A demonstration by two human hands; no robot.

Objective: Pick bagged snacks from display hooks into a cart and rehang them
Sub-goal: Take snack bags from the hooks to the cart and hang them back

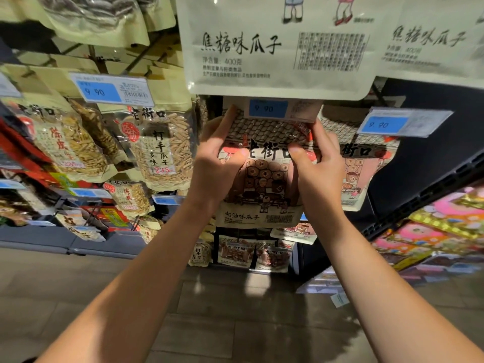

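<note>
A snack bag (264, 189) printed with a brown shop drawing and a tiled roof hangs at the middle of the display, its top tucked behind a blue price tag (268, 109). My left hand (217, 163) grips its upper left edge, fingers up along the side and thumb on the front. On the upper right edge, my right hand (318, 163) holds the same bag with the thumb pressed on the front. The hook itself is hidden behind the tag. No cart is in view.
A large cream bag (277, 45) hangs directly above my hands. A matching bag (364, 163) hangs to the right, clear seed bags (162, 150) to the left. More bags (251, 254) hang below. A dark shelf (424, 195) with colourful packs stands at right, tiled floor (235, 323) beneath.
</note>
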